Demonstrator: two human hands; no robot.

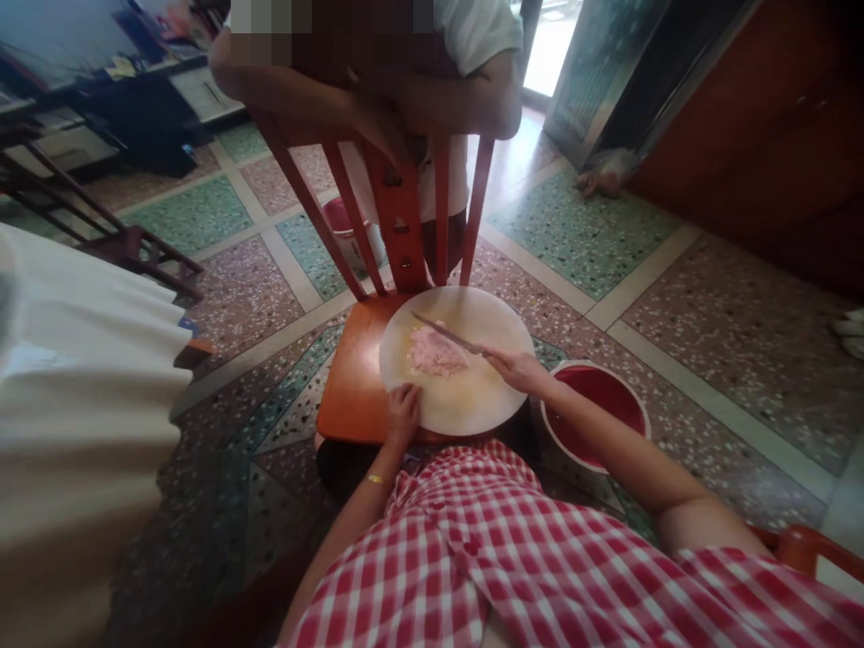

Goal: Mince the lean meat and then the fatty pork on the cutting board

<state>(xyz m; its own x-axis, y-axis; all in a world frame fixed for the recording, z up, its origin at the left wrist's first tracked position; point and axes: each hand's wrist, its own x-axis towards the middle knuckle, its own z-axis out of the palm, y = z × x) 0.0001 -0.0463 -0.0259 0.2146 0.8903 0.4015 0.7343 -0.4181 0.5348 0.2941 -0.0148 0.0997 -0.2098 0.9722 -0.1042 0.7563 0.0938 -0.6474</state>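
Note:
A round white cutting board (472,405) lies on the seat of a wooden chair (351,387). On the board is a spread-out heap of pink minced meat (436,353). My right hand (518,369) is closed around the handle of a knife (449,334), whose blade slants to the upper left over the meat. At the board's near left edge, my left hand (403,410) grips the rim with curled fingers.
Right of the chair, a red-lined bucket (598,409) stands close under my right forearm. Another person leans with folded arms (432,103) on the chair's backrest. Behind it is a second bucket (355,238). A cloth-covered table (81,432) stands at left.

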